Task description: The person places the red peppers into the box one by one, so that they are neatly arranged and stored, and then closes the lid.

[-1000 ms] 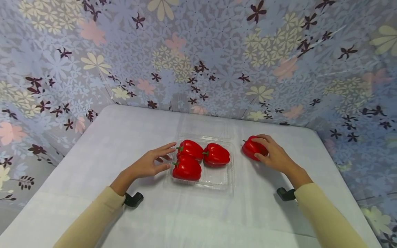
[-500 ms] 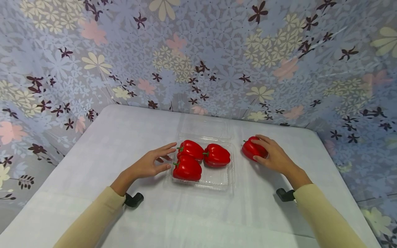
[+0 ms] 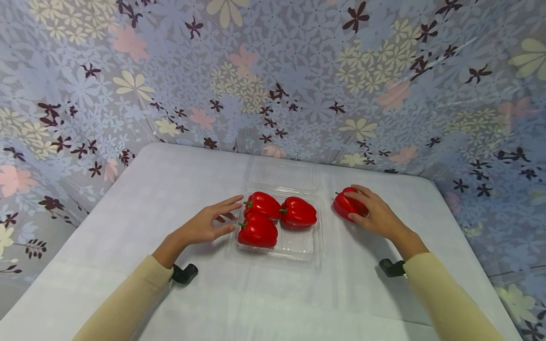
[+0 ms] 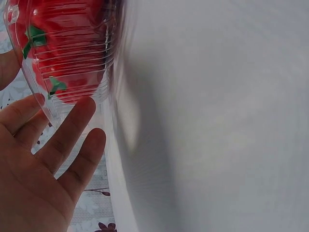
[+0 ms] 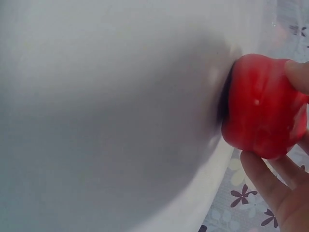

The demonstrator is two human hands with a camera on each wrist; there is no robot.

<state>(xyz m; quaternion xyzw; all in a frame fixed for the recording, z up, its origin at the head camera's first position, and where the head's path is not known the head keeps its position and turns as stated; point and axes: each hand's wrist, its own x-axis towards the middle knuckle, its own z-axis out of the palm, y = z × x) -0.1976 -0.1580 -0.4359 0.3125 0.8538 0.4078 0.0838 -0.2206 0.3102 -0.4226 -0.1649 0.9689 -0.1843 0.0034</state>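
Note:
Three red bell peppers (image 3: 258, 231) with green stems lie in a clear plastic clamshell box (image 3: 296, 244), two at its left and one at its upper right. My left hand (image 3: 209, 224) is at the box's left side, fingers spread and holding nothing; in the left wrist view its fingertips (image 4: 86, 107) are close to the ribbed wall, and whether they touch it I cannot tell. To the right of the box, my right hand (image 3: 377, 211) grips another red bell pepper (image 3: 344, 203) on the table, thumb and fingers around it. That pepper's underside is hidden.
The box's transparent lid (image 3: 281, 176) lies folded back toward the wall. A white cloth covers the table (image 3: 256, 303). Behind it hangs flower-patterned fabric (image 3: 298, 85). Each wrist carries a dark camera mount (image 3: 184, 273).

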